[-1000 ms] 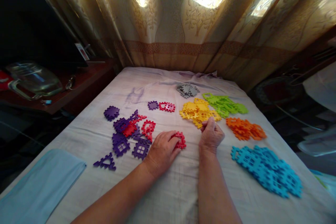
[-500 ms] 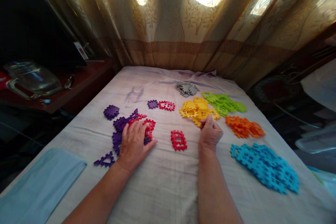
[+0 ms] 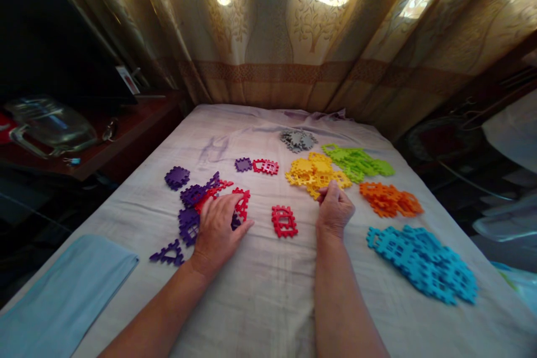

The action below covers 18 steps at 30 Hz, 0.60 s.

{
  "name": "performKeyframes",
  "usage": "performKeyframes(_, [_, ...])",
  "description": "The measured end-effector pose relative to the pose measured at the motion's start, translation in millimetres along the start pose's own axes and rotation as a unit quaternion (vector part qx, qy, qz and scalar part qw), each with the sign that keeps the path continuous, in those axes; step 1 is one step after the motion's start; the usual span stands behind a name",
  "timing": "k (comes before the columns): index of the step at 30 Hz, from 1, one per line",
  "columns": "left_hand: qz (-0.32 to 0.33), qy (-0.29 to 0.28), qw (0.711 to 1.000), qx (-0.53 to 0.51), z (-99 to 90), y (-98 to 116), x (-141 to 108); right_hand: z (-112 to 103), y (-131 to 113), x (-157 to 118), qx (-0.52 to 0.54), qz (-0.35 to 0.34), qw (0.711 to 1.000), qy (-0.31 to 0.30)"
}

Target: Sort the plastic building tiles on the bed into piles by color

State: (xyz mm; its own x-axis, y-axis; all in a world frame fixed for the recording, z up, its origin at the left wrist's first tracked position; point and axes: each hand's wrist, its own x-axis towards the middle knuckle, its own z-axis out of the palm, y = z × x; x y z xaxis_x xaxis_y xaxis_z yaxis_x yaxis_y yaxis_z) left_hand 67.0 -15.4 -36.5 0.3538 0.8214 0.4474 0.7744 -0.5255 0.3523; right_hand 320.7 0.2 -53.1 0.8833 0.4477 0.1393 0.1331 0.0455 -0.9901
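Note:
My left hand (image 3: 220,226) lies over a mixed pile of purple interlocking plastic pieces (image 3: 187,224) and red interlocking pieces (image 3: 242,204). Its fingers reach forward across the pieces and the thumb stands apart to the right; what lies under the palm is hidden. My right hand (image 3: 335,210) is curled closed on the sheet, at the near edge of the yellow pieces (image 3: 312,173). Anything inside its fingers is out of sight. Between the hands lies a small red stack (image 3: 284,221) with a window-like frame.
Farther back are a purple square (image 3: 243,164) and red-pink pieces (image 3: 265,166). Grey (image 3: 297,140), green (image 3: 356,162), orange (image 3: 390,199) and blue piles (image 3: 423,263) line the right. A folded blue cloth (image 3: 69,291) lies at left, below a desk holding a glass jug (image 3: 52,123).
My left hand has shifted slightly to the right over the pile, and more red and purple pieces show beside its fingers. The right hand stays closed in nearly the same spot.

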Motion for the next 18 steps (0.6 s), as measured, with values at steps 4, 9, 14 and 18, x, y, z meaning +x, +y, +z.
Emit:
performKeyframes(4, [0.051, -0.042, 0.995, -0.080, 8.7, 20.7, -2.2, 0.1, 0.4, 0.1, -0.006, -0.002, 1.000, -0.005])
performKeyframes(9, [0.058, -0.074, 0.990, -0.102, 24.7, 34.9, -4.9, 0.2, 0.6, -0.2, 0.007, 0.006, 1.000, -0.004])
performKeyframes(14, [0.058, -0.077, 0.991, -0.096, 28.6, 35.0, -6.6, 0.8, 0.9, -0.3, 0.003, 0.007, 1.000, -0.005])
performKeyframes(18, [0.088, -0.039, 0.989, -0.113, 22.6, 37.3, -4.5, 0.7, 0.4, -0.3, -0.002, 0.004, 1.000, -0.005])
